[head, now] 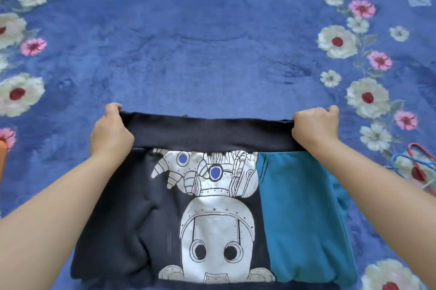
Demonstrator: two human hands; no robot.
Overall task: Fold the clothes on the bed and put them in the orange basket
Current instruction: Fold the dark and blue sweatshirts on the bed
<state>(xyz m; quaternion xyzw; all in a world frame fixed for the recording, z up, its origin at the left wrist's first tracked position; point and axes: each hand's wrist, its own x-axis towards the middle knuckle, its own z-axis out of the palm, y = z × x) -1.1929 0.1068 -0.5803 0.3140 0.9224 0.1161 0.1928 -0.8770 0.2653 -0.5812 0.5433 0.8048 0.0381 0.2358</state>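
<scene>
Both arms reached out over the bed (212, 42), which was covered in a plush blue spread with white and pink flowers running down either side. A dark sweatshirt (132, 219) lay in front of the person with its hem band (210, 132) pointing away from them, pulled taut between the two hands.

The left hand (111, 131) had its fingers curled round the left end of the band, thumb over the top edge. The right hand (312, 128) gripped the right end the same way, knuckles up, fist closed on the cloth. The band looked raised a little off the spread, though I could not tell for sure.

The sweatshirt's front faced up and read upside down from where the person stood: a white robot print (217, 216) with blue eyes ran down the middle, and a teal panel (299, 219) took up the right side. The near part of the garment ran out of sight at the bottom.

Off to the right, near the right forearm, some hangers (415, 167), blue and red, lay on the spread. At the far left edge a sliver of something orange (2, 160) showed, too little of it to say what it was.
</scene>
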